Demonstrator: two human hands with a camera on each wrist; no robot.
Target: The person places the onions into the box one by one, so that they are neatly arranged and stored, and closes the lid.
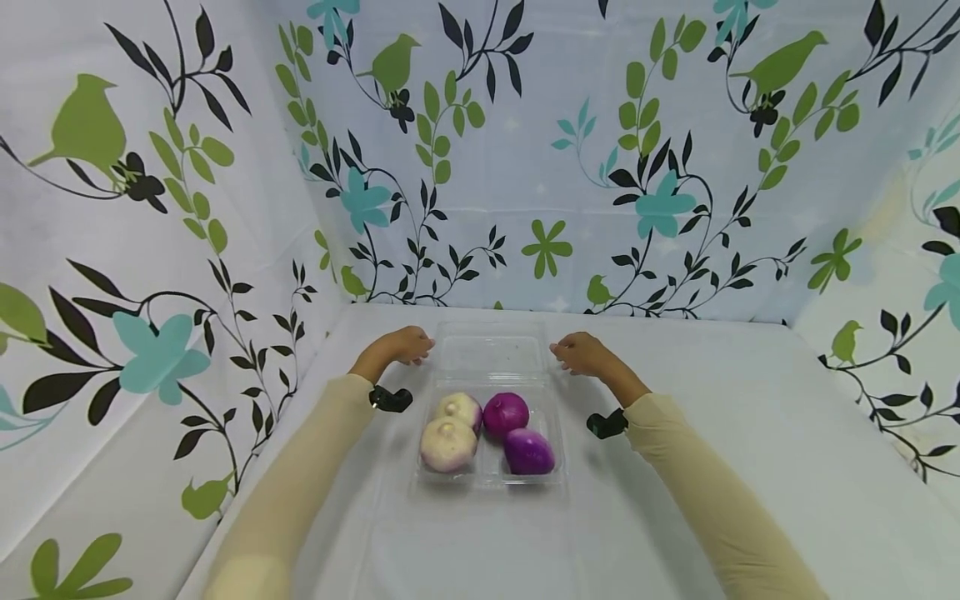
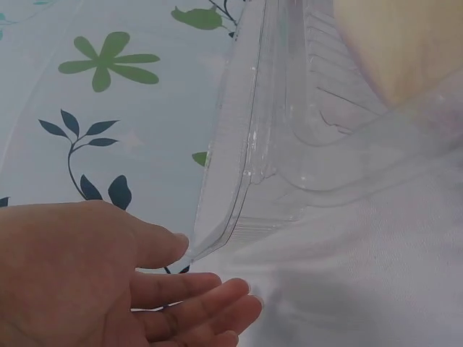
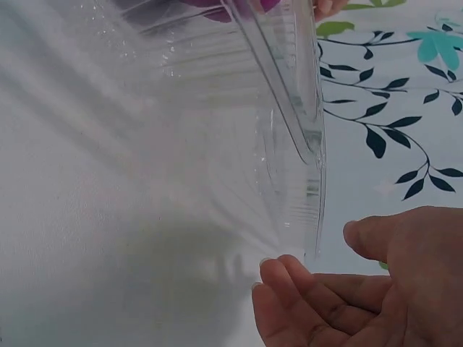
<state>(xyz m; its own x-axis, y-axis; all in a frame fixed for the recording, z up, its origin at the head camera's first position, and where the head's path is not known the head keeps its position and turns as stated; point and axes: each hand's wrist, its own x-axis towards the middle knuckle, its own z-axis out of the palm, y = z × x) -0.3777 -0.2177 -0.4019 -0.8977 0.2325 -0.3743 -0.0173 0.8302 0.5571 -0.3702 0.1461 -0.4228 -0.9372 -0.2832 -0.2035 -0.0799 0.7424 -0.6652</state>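
Observation:
A clear plastic clamshell container (image 1: 489, 479) lies on the table with its lid (image 1: 491, 354) folded back, away from me. In its left half sit two whitish, purple-tinged turnips (image 1: 448, 444). The right half holds a round purple onion (image 1: 506, 415) behind and an oval purple vegetable (image 1: 528, 452) in front. My left hand (image 1: 405, 345) is at the lid's far left corner; its thumb (image 2: 170, 246) lies by the plastic edge, though contact is unclear. Opposite it, my right hand (image 1: 585, 354) has loosely bent fingers (image 3: 289, 289) near the lid's right corner, thumb apart from them.
A white cloth covers the table (image 1: 750, 433). Behind and to both sides stand patterned curtains (image 1: 555, 167) with leaves, birds and flowers. Dark wrist cameras (image 1: 392, 399) sit on both wrists, below the beige sleeves.

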